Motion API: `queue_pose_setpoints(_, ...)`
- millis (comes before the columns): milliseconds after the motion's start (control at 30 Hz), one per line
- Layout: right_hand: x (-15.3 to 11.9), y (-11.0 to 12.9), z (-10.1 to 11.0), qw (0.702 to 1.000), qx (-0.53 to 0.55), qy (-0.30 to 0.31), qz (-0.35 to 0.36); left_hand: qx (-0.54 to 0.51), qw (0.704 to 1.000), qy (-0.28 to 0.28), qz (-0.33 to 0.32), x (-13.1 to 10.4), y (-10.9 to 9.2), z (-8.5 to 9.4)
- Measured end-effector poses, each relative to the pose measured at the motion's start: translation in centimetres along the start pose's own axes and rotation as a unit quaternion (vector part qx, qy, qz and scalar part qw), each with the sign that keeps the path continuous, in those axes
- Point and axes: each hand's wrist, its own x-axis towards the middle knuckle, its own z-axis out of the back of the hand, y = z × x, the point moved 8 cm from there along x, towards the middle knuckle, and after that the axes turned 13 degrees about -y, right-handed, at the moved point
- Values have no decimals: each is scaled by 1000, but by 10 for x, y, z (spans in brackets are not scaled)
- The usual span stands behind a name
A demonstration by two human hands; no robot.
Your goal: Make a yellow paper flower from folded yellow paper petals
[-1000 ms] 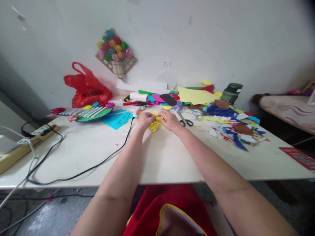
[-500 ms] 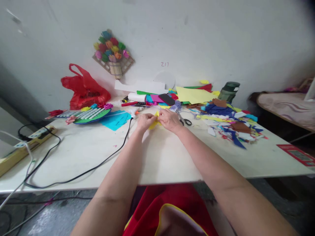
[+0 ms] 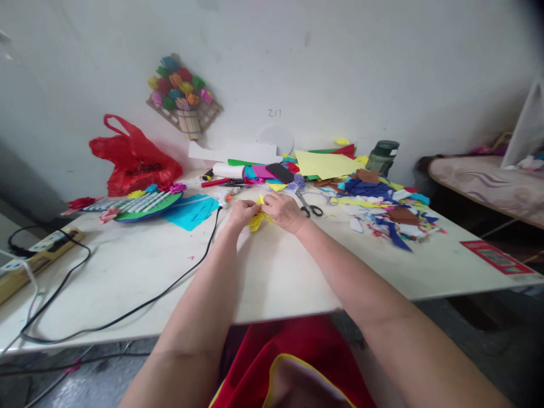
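Observation:
Between my two hands, over the middle of the white table point(image 3: 280, 283), is a crumpled piece of yellow paper point(image 3: 255, 222). My left hand point(image 3: 243, 214) pinches its left side with closed fingers. On the other side my right hand point(image 3: 281, 211) grips it, fingers bent, close against the left. The paper's lower part flares out below the fingertips, and a small tip shows above them; the pinched middle is hidden. Just right of my right hand lie black-handled scissors point(image 3: 312, 211). A glue gun point(image 3: 224, 198) with a black cord rests to the left of my left hand.
Left of the hands are blue paper point(image 3: 191, 212), a green board with paper flowers point(image 3: 147, 205) and a red plastic bag point(image 3: 131, 158). Paper scraps point(image 3: 393, 218) and a green bottle point(image 3: 382, 157) are at right. A phone point(image 3: 279, 173) lies behind. The black cord point(image 3: 161, 294) crosses the left side.
The view has shifted slightly, so things appear farther left. Both hands keep hold of the yellow paper, and more of its flared lower part shows now.

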Motion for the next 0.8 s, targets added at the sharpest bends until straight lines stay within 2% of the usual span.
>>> queue_pose_setpoints(133, 0, 3, -2, 1000, 5, 3, 12, 10, 1000, -9, -23, 5, 3, 0)
queue_pose_setpoints(400, 4, 14, -3, 998, 2, 50, 40, 61, 998, -6, -7, 5, 2, 1)
queue_pose_setpoints(633, 3, 12, -6, 998, 18, 61, 17, 107, 994, -20, -19, 7, 2, 2)
queue_pose_setpoints(800, 1, 6, -11, 997, 26, 74, -23, 170, 985, -27, -19, 9, 6, 0)
